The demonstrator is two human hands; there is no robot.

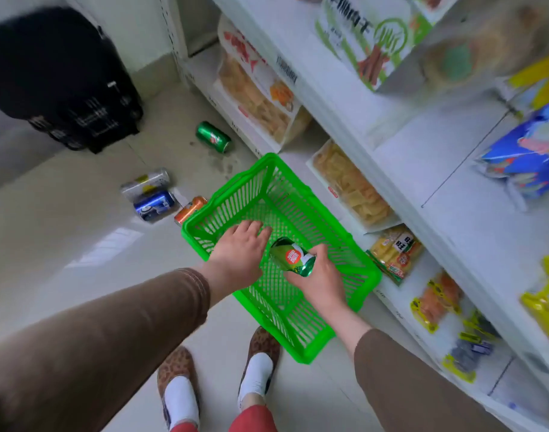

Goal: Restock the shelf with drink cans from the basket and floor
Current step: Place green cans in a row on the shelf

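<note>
— Where is the can being handled?

— The right hand (321,277) has its grip curled round a green drink can (292,257), tilted, above the green basket (369,275), near the basket's 5 o'clock corner. The left hand (240,252) hangs beside it with its grip spread, fingers straight, over the basket's near-left rim.

— And the basket's edges?

— Its right rim lies just beside the front edge of the bottom shelf (394,310); its 7 o'clock corner sits near the leopard-print slippers (260,347).

— Other cans?

— Four on the floor (79,244), all lying down. An orange can (190,209) touches the basket's left rim at 10 o'clock. A blue can (154,205) and a silver can (146,183) lie side by side further out at 10 o'clock. A dark green can (213,137) lies at 11 o'clock, near the shelf's base.

— Open room?

— Bare floor spreads to 9 o'clock; a black suitcase (61,76) stands at 11 o'clock, well apart. The middle shelf board (407,157) shows bare white surface at 2 o'clock, between snack bags (522,151).
</note>
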